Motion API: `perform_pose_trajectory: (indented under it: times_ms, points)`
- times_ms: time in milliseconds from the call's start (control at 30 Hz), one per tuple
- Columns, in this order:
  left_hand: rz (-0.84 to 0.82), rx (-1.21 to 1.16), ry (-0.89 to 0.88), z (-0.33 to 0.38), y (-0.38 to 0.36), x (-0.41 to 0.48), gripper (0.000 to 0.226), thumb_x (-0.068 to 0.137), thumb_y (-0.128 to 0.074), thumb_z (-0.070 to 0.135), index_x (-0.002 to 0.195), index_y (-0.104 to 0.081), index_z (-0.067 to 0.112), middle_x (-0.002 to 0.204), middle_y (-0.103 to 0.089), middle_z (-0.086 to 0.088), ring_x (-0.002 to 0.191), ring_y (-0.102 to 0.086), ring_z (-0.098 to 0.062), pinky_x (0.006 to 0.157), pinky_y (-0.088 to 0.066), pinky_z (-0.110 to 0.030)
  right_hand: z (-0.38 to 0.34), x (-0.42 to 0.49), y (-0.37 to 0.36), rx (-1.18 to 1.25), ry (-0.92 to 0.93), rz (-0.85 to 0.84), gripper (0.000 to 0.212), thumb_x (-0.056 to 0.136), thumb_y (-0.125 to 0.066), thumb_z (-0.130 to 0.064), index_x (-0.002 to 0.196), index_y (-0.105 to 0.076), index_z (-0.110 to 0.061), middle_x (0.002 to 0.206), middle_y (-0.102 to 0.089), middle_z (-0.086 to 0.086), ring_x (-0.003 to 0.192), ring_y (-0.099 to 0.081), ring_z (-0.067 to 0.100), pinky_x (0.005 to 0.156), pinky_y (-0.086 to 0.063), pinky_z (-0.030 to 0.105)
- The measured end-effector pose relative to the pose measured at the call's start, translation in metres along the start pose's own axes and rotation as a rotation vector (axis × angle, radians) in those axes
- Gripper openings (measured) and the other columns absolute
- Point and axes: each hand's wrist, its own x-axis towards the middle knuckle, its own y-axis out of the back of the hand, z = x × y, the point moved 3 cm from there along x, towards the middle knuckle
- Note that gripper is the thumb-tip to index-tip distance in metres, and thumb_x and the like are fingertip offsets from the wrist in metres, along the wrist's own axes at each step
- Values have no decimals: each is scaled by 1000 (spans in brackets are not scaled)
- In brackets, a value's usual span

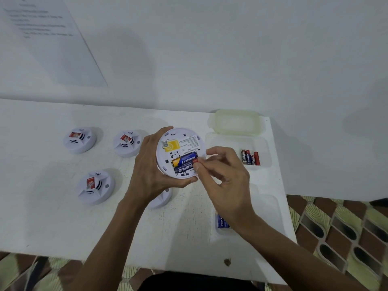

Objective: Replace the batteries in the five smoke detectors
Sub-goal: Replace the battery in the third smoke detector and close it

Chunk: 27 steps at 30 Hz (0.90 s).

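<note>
Pinched between thumb and forefinger of the right hand: the red end of the upper battery, blue with a gold end, lying in the open compartment. Just below and touching it, a lower battery, dark blue, printed with white Chinese characters.

Gripped at the rim by the left hand, fingers curled round: the smoke detector, white, round, underside up, held above the table.

On that underside, a yellow label and fine print too small to read.

Left, on the table, face up with red tags: rear-left detector, rear-centre detector, front-left detector.

Fourth detector mostly hidden beneath the left wrist.

Right, a clear tray holding cells marked EVEREADY. Behind it, a pale lid.

Partly covered by the right forearm, blue cells marked CELL.
</note>
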Motion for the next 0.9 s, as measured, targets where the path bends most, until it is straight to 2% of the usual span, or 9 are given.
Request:
perform_pose_trajectory:
  times_ms: [100, 167, 300, 367, 467, 567, 667, 767, 900]
  points:
    - [5, 20, -28, 0, 1, -1, 72, 84, -41, 68, 133, -35, 15, 124, -51, -29, 116, -40, -7, 106, -11, -3, 0, 1, -2, -145, 135, -36, 18, 89, -68, -14, 102, -75, -4, 114, -58, 12, 103, -58, 4, 79, -49, 4]
    - [7, 20, -38, 3, 2, -1, 74, 85, -42, 64, 127, -33, 4, 120, -50, -30, 111, -39, -15, 105, -10, -2, 2, 3, -3, -162, 159, -56, 18, 89, -68, -13, 102, -75, -4, 115, -58, 13, 103, -56, 0, 80, -48, 4]
    - [17, 31, -28, 1, 8, 3, 73, 80, -43, 72, 131, -35, 20, 129, -49, -5, 110, -40, -17, 105, -10, -5, 3, 14, 0, -66, 100, -113, 15, 92, -65, -13, 97, -77, -6, 111, -58, 8, 94, -63, 13, 74, -58, 21]
    - [4, 77, -45, -3, 12, 3, 72, 78, -44, 74, 133, -34, 28, 127, -43, -2, 111, -39, -20, 106, -10, -6, 3, 22, 1, -14, 60, -178, 14, 92, -64, -12, 97, -77, -10, 106, -59, 5, 91, -64, 12, 72, -55, 18]
    - [-13, 116, 12, -13, 18, -3, 87, 72, -47, 79, 130, -34, 15, 125, -41, 3, 112, -41, -12, 106, -16, -4, 10, 37, 1, -23, -36, -243, 17, 94, -61, -13, 106, -74, -13, 98, -66, 0, 88, -64, 5, 67, -51, 11]
    - [-35, 115, 99, -28, 26, -12, 93, 65, -52, 83, 132, -34, 20, 125, -47, 12, 115, -35, 6, 106, -23, -13, 33, 55, -8, -278, -126, -329, 23, 95, -60, -16, 117, -68, -19, 98, -69, -1, 85, -64, 5, 72, -50, 14]
    - [-30, 109, 145, -41, 37, -18, 94, 64, -55, 81, 133, -35, 20, 128, -42, 10, 117, -34, 5, 100, -32, -34, 56, 63, -29, -542, -168, -526, 35, 95, -59, -21, 130, -58, -18, 109, -66, 6, 93, -61, 15, 83, -49, 25]
    - [-32, 85, 147, -48, 48, -22, 88, 65, -56, 79, 134, -35, 29, 130, -40, 17, 122, -31, 11, 101, -31, -33, 75, 63, -54, -726, -159, -694, 42, 95, -57, -24, 136, -50, -15, 119, -61, 12, 108, -57, 26, 84, -44, 31]
    - [-58, 102, 134, -58, 58, -27, 91, 65, -59, 76, 136, -35, 25, 132, -45, 4, 123, -39, -8, 102, -38, -51, 97, 64, -81, -946, -169, -766, 50, 93, -60, -31, 137, -46, -11, 122, -57, 14, 109, -55, 29, 87, -49, 36]
